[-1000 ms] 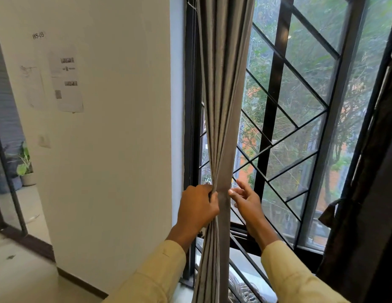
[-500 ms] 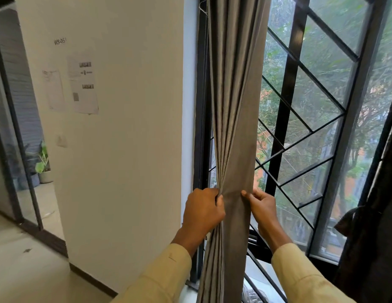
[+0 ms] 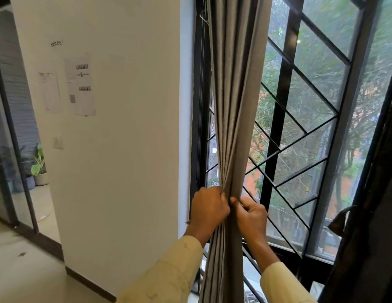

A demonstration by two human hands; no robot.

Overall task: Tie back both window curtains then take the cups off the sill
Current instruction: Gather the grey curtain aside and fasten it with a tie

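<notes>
The grey left curtain (image 3: 233,101) hangs bunched into a narrow column in front of the window's left edge. My left hand (image 3: 209,207) grips the bunch from the left at waist height. My right hand (image 3: 251,212) closes on it from the right, the two hands touching around the fabric. At the far right the dark right curtain (image 3: 370,237) hangs gathered, with a tie band (image 3: 341,217) looped round it. No cups or sill top are in view.
A black diamond-pattern window grille (image 3: 300,119) stands right behind the curtain. A white wall (image 3: 125,127) with taped papers (image 3: 80,86) is on the left. Past it, a doorway opens onto a floor with a potted plant (image 3: 38,167).
My right hand has moved left and closed onto the curtain bunch, meeting my left hand. The view has shifted slightly right.
</notes>
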